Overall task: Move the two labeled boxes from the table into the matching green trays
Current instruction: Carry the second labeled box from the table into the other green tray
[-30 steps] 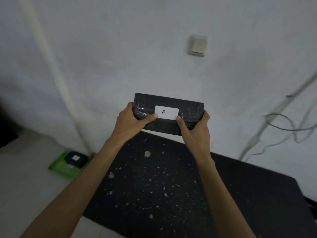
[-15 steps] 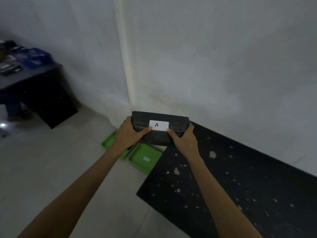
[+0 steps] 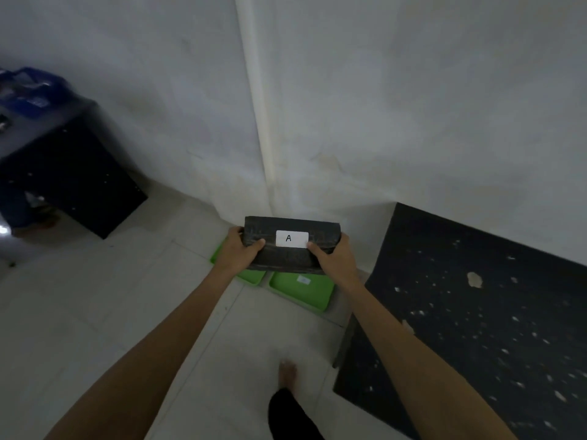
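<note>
Box A (image 3: 290, 246), a flat rectangular block wrapped in dark, slightly glossy crinkled film, carries a smooth white rounded label (image 3: 292, 239) with a handwritten black "A". In the head view it is held in the air in front of the person, above the pale tiled floor (image 3: 95, 312) and over the two green trays at the foot of the wall. The left hand (image 3: 239, 254) is clamped on the box's left end, thumb lying across the top face, fingers wrapped underneath. The right hand (image 3: 335, 260) is closed on the right end the same way, thumb tip touching the label's lower corner.

The right green tray (image 3: 301, 292) is a shallow moulded plastic rectangle with rounded corners and a raised rim; a small white tag lies on its floor, its lettering too blurred to read. The left green tray (image 3: 251, 276) sits just beside it, mostly hidden by the box and left hand.

To the right stands the black table (image 3: 476, 312), its matte top chipped with pale flecks. The white plaster wall (image 3: 381, 106) bears a vertical pale conduit (image 3: 259, 106). A bare foot (image 3: 287, 373) rests on the tiles.
</note>
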Demonstrator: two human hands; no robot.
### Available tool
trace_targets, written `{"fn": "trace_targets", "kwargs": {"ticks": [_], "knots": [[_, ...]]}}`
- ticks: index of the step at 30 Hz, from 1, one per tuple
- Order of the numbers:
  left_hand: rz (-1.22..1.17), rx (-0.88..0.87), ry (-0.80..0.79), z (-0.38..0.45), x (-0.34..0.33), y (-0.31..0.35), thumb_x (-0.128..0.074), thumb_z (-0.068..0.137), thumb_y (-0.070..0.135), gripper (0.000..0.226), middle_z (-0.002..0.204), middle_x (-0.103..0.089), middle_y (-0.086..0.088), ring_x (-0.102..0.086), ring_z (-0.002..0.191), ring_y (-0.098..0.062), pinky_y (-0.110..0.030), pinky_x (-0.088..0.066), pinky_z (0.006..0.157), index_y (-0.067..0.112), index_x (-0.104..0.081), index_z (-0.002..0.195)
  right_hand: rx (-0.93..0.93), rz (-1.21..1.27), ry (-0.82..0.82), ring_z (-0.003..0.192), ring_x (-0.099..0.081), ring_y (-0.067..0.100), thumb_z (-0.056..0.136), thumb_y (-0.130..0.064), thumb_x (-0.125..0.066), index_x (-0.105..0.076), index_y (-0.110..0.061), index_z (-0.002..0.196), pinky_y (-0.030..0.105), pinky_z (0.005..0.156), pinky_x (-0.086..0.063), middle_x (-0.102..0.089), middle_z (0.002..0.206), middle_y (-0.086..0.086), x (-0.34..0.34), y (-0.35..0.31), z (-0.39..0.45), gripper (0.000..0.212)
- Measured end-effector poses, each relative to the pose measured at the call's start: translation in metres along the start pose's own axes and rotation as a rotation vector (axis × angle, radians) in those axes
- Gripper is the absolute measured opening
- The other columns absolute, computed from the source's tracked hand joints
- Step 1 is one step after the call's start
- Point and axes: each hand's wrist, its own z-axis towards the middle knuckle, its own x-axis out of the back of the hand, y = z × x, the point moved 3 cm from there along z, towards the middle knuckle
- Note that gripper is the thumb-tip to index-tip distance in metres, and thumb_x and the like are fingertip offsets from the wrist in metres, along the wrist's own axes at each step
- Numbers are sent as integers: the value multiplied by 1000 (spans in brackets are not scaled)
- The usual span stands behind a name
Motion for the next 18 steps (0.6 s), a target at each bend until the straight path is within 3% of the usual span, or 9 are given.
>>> {"fn": "trace_targets", "kwargs": {"ticks": [2,5,7,12,15,18], "knots": [[-22,22,-39,39,-6,-5,-70,91,23,58,137,-54,-18,-56,121,-30,-43,-46,103,5,-38,136,-14,20,21,120,-61,29,82,-42,-79,-39,-10,141,45,100,-51,-61,132,10,-14,5,34,78],[-18,77,-85,103,-27,-19,-68,92,19,54,138,-54,-16,-55,123,-29,-33,-44,98,6,-41,137,-58,37,66,119,-61,28,81,-38,-81,-40,-9,140,40,98,-51,-62,131,10,-39,25,94,77],[-26,126,-135,151,-46,-37,-68,91,17,55,140,-55,-11,-54,125,-28,-36,-45,100,10,-45,140,-113,47,107,120,-61,30,79,-33,-82,-42,-8,140,37,96,-50,-62,130,12,-60,45,139,77],[-88,258,-247,284,-106,-115,-66,92,12,56,122,-54,-3,-53,116,-27,-40,-47,93,26,-45,142,-208,76,194,123,-60,31,78,-28,-84,-42,-9,145,37,102,-49,-61,134,14,-122,120,257,81],[-65,313,-284,359,-152,-183,-66,91,10,52,127,-57,-8,-55,115,-30,-48,-46,103,20,-47,138,-248,126,217,131,-55,30,84,-25,-78,-36,-12,152,47,109,-46,-54,143,13,-160,185,319,81],[-27,369,-316,429,-204,-257,-64,92,8,45,134,-56,-19,-56,117,-34,-52,-45,104,8,-48,134,-313,152,261,134,-52,30,90,-22,-73,-34,-16,154,45,111,-45,-52,148,9,-196,261,379,75]]}}
